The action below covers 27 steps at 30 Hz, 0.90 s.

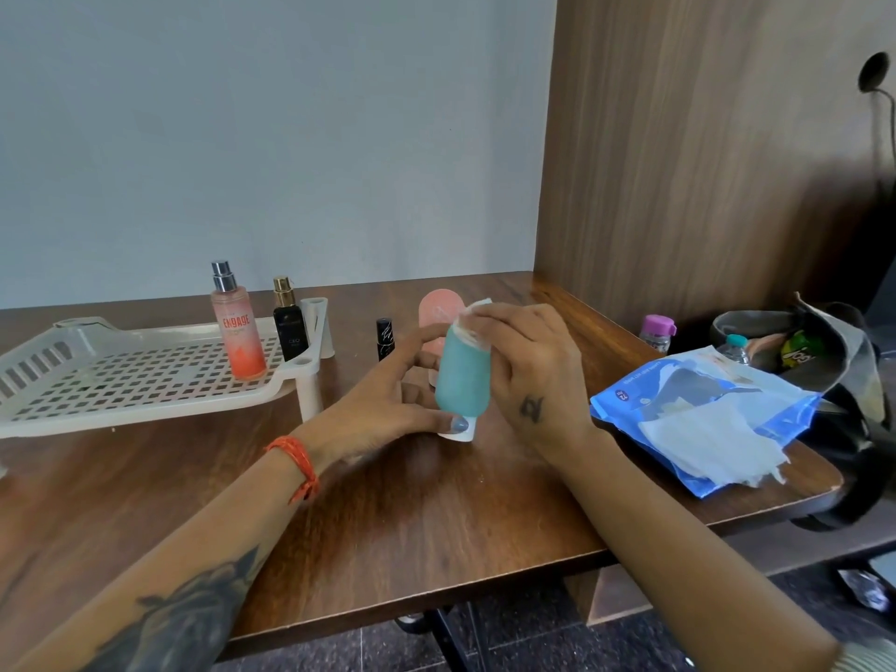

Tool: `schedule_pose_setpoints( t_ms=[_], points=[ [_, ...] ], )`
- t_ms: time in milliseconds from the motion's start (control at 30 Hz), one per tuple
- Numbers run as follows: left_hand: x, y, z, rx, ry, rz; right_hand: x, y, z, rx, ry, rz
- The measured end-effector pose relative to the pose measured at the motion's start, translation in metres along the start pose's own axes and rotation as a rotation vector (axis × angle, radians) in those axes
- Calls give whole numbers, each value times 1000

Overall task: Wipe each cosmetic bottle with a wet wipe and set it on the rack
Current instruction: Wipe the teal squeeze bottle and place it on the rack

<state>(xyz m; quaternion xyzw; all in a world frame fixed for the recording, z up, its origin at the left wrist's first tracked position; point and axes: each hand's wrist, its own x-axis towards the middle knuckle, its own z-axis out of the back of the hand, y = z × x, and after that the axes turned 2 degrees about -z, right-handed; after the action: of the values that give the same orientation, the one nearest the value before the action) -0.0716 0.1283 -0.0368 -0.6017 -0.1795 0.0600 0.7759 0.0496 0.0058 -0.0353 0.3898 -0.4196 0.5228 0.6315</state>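
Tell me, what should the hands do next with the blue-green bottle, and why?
Probably slide the wet wipe down the teal bottle's side. The right hand presses the wipe only at the bottle's top end, while the left hand steadies it near the white cap, so the body looks unwiped. The rack already holds two bottles; this one likely goes there afterward.

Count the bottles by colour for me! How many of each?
Pink: 2, the clear pink spray bottle on the white plastic rack and the pale pink rounded tube on the table.
Black: 2, the gold-capped black bottle on the rack and the small black bottle on the table.
Teal: 1, the teal tube being wiped.
Total: 5
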Motion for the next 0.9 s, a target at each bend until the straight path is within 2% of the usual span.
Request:
schedule_pose_setpoints(
  t_ms=[133, 267, 333, 433, 500, 633, 700, 800, 900],
  points=[
    [-1, -1, -1, -7, -8, -2, -9, 1, 3, 79, 65, -80],
    [-3, -5, -4, -23, 0, -21, -15, 6, 11, 217, 264, 69],
    [-4, -6, -3, -27, 3, -24, -13, 4, 11, 214, 238, 54],
    [-2, -3, -2, -26, -17, -17, -9, -3, 8, 146, 93, -148],
    [-2, -3, -1, -7, -23, -11, -9, -7, 8, 174, 109, -243],
    [-4, -5, -2, -67, -18, -3, -11, -4, 10, 328, 253, -148],
    [-4, -7, -2, -111, -23, 1, -10, -3, 11, 370, 221, -142],
    [-3, -10, -3, -153, -20, -18, -8, -8, 7, 344, 112, -289],
    [-5, -10, -3, -187, 34, -13, -8, -9, 5, 377, 140, -328]
  ],
)
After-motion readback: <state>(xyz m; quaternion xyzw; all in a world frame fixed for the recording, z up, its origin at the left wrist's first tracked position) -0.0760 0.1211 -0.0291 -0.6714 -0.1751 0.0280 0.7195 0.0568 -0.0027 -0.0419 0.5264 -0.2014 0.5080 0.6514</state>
